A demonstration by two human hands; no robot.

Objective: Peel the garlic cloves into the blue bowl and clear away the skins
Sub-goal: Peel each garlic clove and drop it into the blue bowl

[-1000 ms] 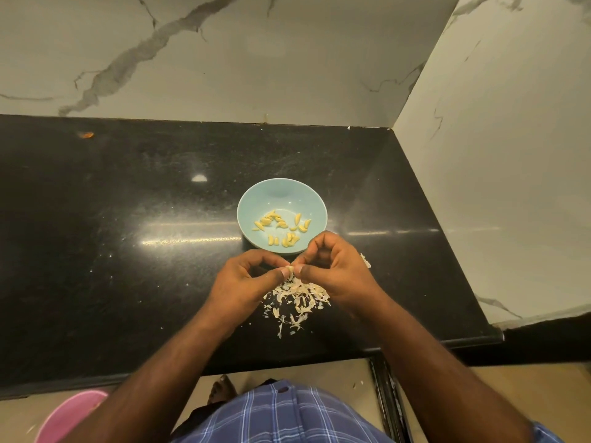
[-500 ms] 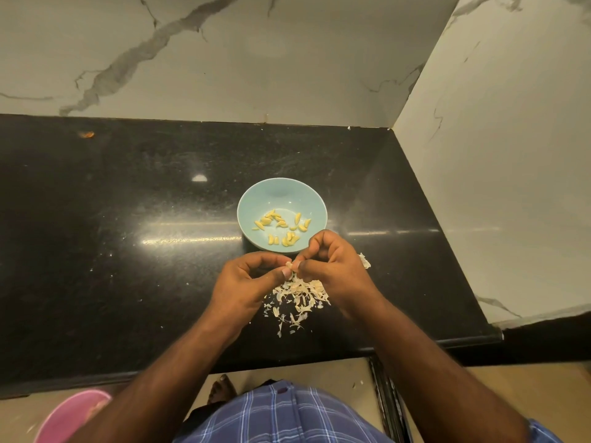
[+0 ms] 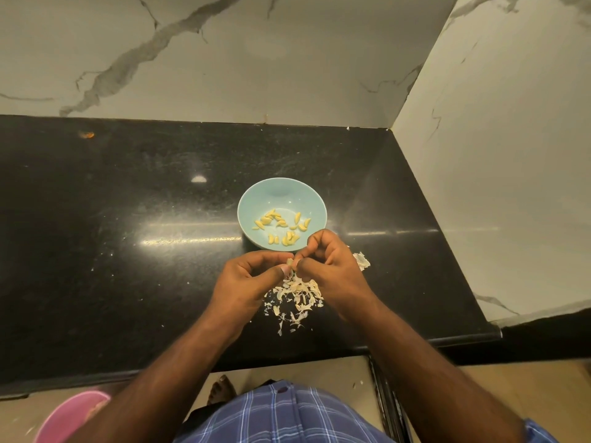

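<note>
Pink tub (image 3: pixel 72 414) sits on the floor below the counter's front edge, far left, partly cut off by the frame. Black stone countertop (image 3: pixel 128 251) runs wall to wall w/ marble backsplash behind & to the right; small orange fleck (image 3: pixel 86 134) near its back-left.

Left hand (image 3: pixel 249 279) hovers over the front-centre of the countertop, fingers curled, thumb & forefinger pinching one garlic clove (image 3: pixel 290 263). Clove is tiny & mostly hidden btwn the fingertips; can't tell how much skin is on it. Right hand (image 3: pixel 329 270) meets the left at the same clove, thumb & fingertips also clamped on it, other fingers curled in.

Blue bowl (image 3: pixel 282 193) stands just behind the hands, mid-counter, approx. centre; right-hand knuckles overlap its near rim in view. Inside: a scatter of peeled cloves (image 3: pixel 281 227), yellowish, lying loose on the bottom.

Skins (image 3: pixel 297 297) lie in a pale heap on the countertop directly under & in front of the hands, near the front edge. One larger skin piece (image 3: pixel 361 260) lies just right of the right hand.
</note>
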